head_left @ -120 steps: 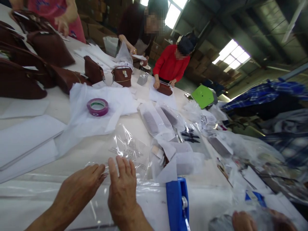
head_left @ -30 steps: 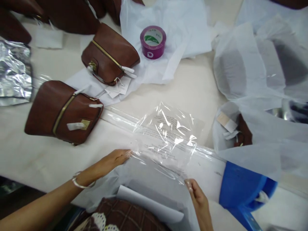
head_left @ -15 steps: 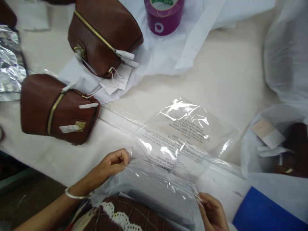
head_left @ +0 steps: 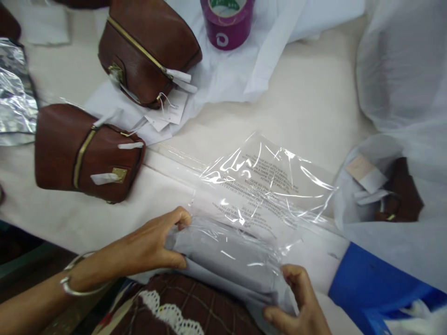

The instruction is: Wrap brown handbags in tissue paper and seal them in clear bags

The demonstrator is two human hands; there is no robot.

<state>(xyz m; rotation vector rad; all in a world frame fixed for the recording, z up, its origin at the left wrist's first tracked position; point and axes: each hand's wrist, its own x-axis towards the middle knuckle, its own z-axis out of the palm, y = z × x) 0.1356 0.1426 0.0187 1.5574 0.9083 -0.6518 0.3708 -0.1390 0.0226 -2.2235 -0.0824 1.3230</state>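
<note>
A clear plastic bag (head_left: 258,186) with printed text lies at the table's front edge, its near part around a grey wrapped bundle (head_left: 226,256). My left hand (head_left: 171,239) grips the bundle's left end, thumb below and fingers above. At the right end my right hand (head_left: 296,298) holds it in the same way, thumb and fingers on either side. The bundle rests close against my body. What is inside the grey wrapping is hidden.
Two brown bags (head_left: 87,153) with gold zips and white tags are at the left. Purple tape (head_left: 228,23) sits on white paper (head_left: 223,74). Silver foil (head_left: 16,93) is at far left. At right are a wrapped brown item (head_left: 401,190) and a blue sheet (head_left: 370,279).
Both hands have shifted from pinching the plastic's edges to wider grips around the ends of the bundle. The plastic now covers more of the bundle, and the view has moved slightly.
</note>
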